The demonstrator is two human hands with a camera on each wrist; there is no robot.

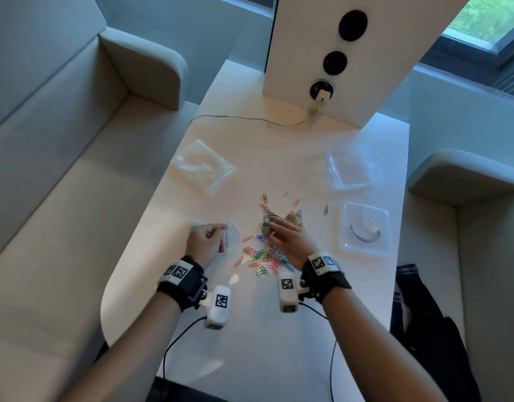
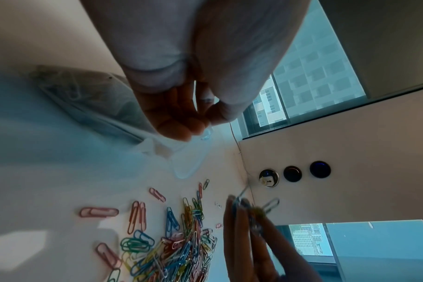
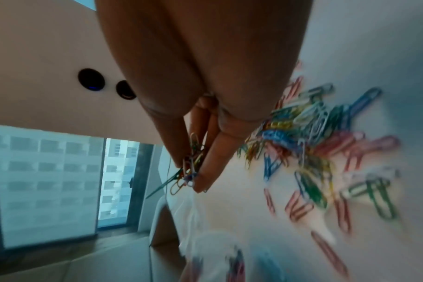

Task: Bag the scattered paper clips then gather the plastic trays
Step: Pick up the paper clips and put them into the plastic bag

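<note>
1. Head view: I hold my left hand (image 1: 205, 242) pinched on the bag (image 1: 231, 236), left of the clips (image 1: 274, 236) heaped mid-worktop (image 1: 250, 329). My right hand (image 1: 289, 240) hovers over the heap; the bag mouth lies to its left.
2. Left wrist: fingers (image 2: 181, 122) curl on the bag's rim.
3. Right wrist: fingers (image 3: 210, 169) point down, pinching a clip bunch (image 3: 190, 167).

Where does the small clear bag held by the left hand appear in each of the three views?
Head: small clear bag left of centre, pinched by the left hand, beside the paper clips.
Left wrist: centre, hanging below the fingertips.
Right wrist: blurred pale shape at bottom centre, probably the bag.
Shared landmark: the white panel with round sockets.
</note>
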